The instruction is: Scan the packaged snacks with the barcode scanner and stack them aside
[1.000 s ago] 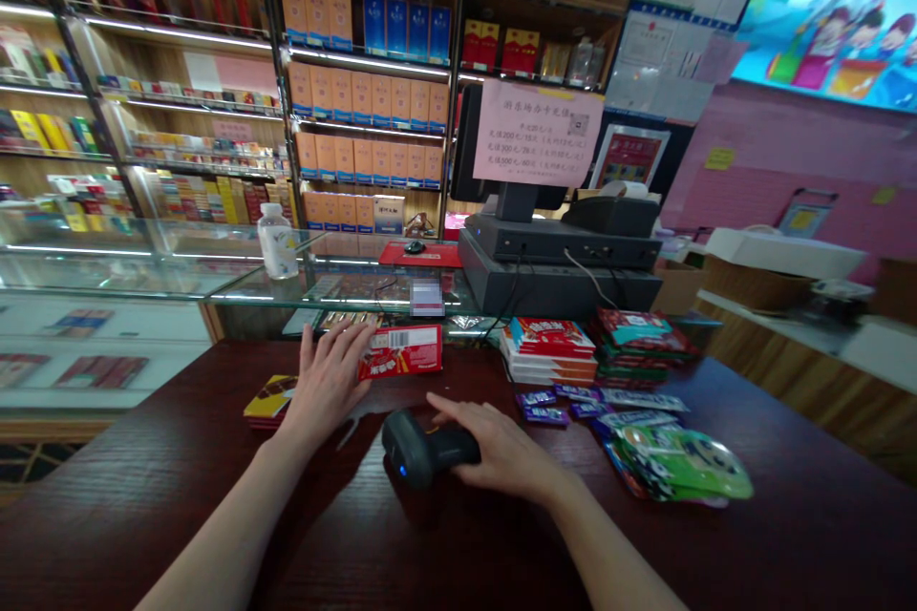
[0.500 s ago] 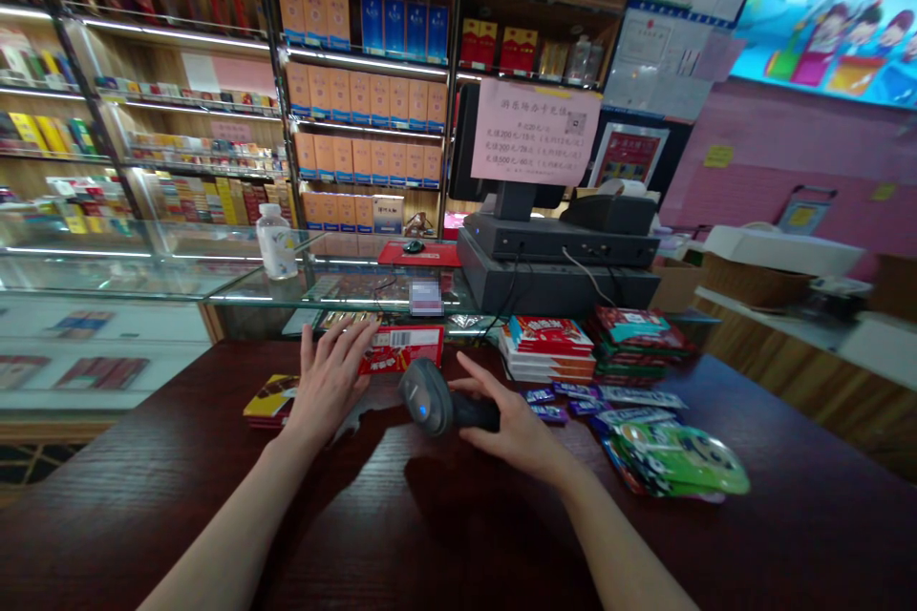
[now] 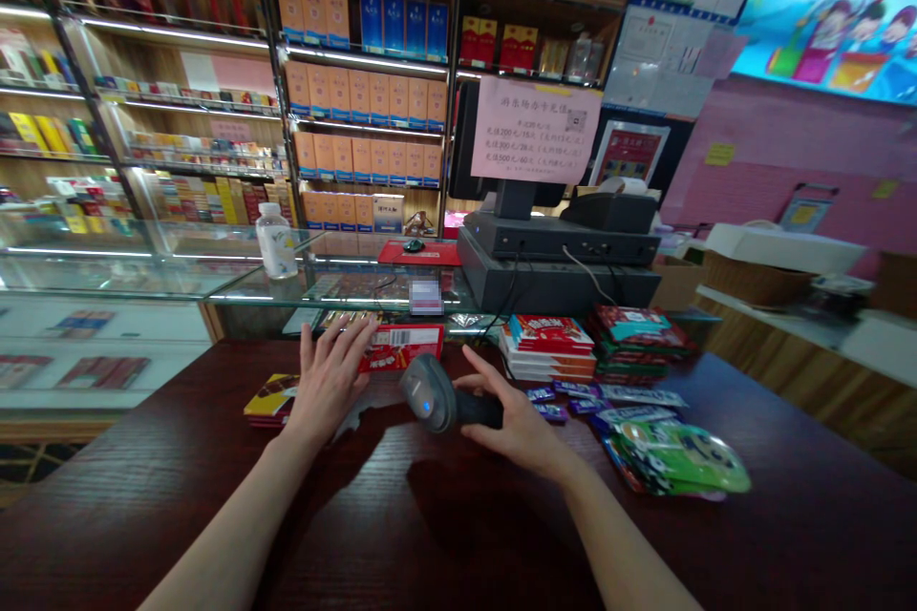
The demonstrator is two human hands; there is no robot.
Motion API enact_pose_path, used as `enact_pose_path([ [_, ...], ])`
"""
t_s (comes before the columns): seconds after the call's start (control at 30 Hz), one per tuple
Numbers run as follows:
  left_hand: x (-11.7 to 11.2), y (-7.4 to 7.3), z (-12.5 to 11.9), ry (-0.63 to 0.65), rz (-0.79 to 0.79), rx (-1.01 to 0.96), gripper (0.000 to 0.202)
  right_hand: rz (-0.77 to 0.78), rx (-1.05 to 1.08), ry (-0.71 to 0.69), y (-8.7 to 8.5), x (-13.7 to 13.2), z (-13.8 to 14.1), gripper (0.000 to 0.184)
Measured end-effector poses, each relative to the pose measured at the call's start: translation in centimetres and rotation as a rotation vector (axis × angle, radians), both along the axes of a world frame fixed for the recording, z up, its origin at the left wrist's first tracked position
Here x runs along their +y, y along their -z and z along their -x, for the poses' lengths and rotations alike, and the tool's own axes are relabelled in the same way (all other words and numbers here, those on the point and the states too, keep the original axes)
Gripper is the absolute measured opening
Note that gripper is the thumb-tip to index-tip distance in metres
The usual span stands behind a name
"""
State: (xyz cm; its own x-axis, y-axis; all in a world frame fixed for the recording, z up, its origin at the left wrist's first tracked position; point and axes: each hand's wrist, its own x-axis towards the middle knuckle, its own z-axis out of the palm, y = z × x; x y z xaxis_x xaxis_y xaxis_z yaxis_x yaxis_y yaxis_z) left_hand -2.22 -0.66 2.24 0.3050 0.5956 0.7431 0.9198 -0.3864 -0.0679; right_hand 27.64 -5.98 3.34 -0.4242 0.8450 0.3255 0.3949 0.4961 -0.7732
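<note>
A dark barcode scanner (image 3: 428, 393) with a blue light sits in my right hand (image 3: 512, 420). My thumb and fingers go round its handle, while the index finger stretches out above it. My left hand (image 3: 330, 377) has its fingers stretched and spread at the left end of a red box (image 3: 405, 347), covering that end. A barcode label shows on the box's upper part. Whether the fingertips press on the box I cannot tell, and the thumb is hidden. A yellow-and-red packet (image 3: 268, 398) lies just left of my left hand.
On the dark wooden counter (image 3: 344, 535), right side, are stacked red-and-white boxes (image 3: 548, 348), dark red and green packs (image 3: 634, 344), purple-wrapped bars (image 3: 573, 391) and a green package (image 3: 680, 458). Behind stand a glass case (image 3: 336, 286), a bottle (image 3: 276, 243) and a till (image 3: 559, 253).
My right hand and the scanner have shifted very slightly to the right. My left hand and the red box stay almost where they were.
</note>
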Motion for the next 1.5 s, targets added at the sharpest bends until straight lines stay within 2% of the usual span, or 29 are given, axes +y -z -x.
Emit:
enact_pose_path([
  [0.2,0.1,0.0,0.1,0.005,-0.016,0.004,0.070,-0.006,-0.027,0.028,0.3,0.1,-0.1,0.095],
  [0.37,-0.1,-0.1,0.1,0.004,0.003,0.004,0.075,0.015,-0.044,-0.040,0.4,0.2,-0.1,0.096],
  [0.63,-0.1,-0.2,0.3,0.018,0.008,0.002,0.075,0.003,-0.333,-0.156,0.7,-0.5,1.0,0.091],
  [0.93,-0.2,-0.1,0.3,0.022,0.011,-0.013,0.073,0.030,-0.383,-0.174,1.0,-0.5,1.2,0.099],
  [1.03,-0.3,-0.3,0.2,0.036,0.014,-0.014,0.073,0.038,-0.262,-0.108,0.9,-0.2,0.9,0.087],
  [1.1,-0.4,-0.5,0.1,0.052,0.012,-0.010,0.072,0.070,-0.063,0.013,1.2,0.4,0.7,0.067],
  [1.17,-0.5,-0.6,-0.2,0.073,0.007,-0.002,0.071,0.130,0.158,0.178,1.6,1.2,0.5,0.056],
  [1.23,-0.6,-0.6,-0.5,0.098,-0.003,0.007,0.070,0.195,0.300,0.305,2.1,2.1,0.4,0.059],
  [1.3,-0.8,-0.8,-1.0,0.127,-0.015,0.014,0.069,0.290,0.387,0.362,2.4,2.7,0.4,0.065],
  [1.4,-1.2,-1.0,-1.8,0.169,-0.017,0.023,0.067,0.436,0.454,0.355,2.3,2.9,0.4,0.070],
  [1.5,-1.4,-1.1,-2.3,0.204,-0.014,0.028,0.063,0.497,0.473,0.312,2.1,2.7,0.3,0.068],
])
